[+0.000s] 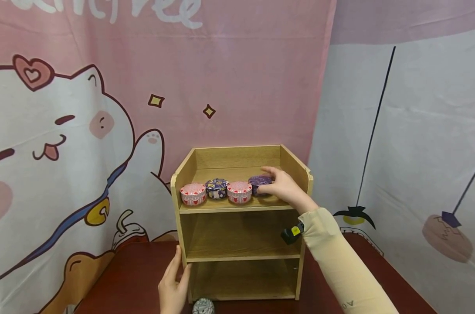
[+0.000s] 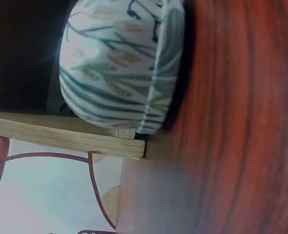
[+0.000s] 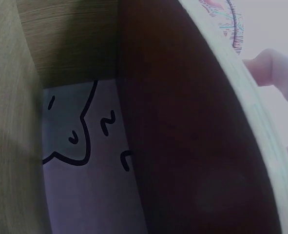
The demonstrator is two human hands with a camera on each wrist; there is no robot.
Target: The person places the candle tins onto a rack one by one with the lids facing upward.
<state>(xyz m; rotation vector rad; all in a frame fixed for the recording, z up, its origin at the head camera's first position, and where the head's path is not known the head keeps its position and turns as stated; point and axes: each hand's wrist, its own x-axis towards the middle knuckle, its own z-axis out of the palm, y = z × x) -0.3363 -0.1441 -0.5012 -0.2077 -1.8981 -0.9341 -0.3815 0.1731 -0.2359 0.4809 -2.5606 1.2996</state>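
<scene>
On the top tier of a wooden shelf unit point(image 1: 239, 257) my right hand point(image 1: 282, 185) holds a purple patterned tin point(image 1: 257, 179), thumb in front and a finger reaching behind it. Beside it in a row sit a pink tin with red hearts point(image 1: 239, 192), a navy floral tin point(image 1: 216, 189) and another pink tin point(image 1: 193, 194). A pale pink patterned tin point(image 3: 226, 19) shows partly in the right wrist view. My left hand point(image 1: 174, 285) rests straight fingers against the unit's left side. Close by on the table stands a white leaf-patterned tin point(image 2: 114, 68).
The shelf unit has two lower compartments point(image 1: 241, 235) below the tins. It stands on a dark red table point(image 1: 131, 270). Raised wooden sides point(image 1: 296, 168) flank the top tier. Behind hangs a pink and white printed cloth point(image 1: 253, 87).
</scene>
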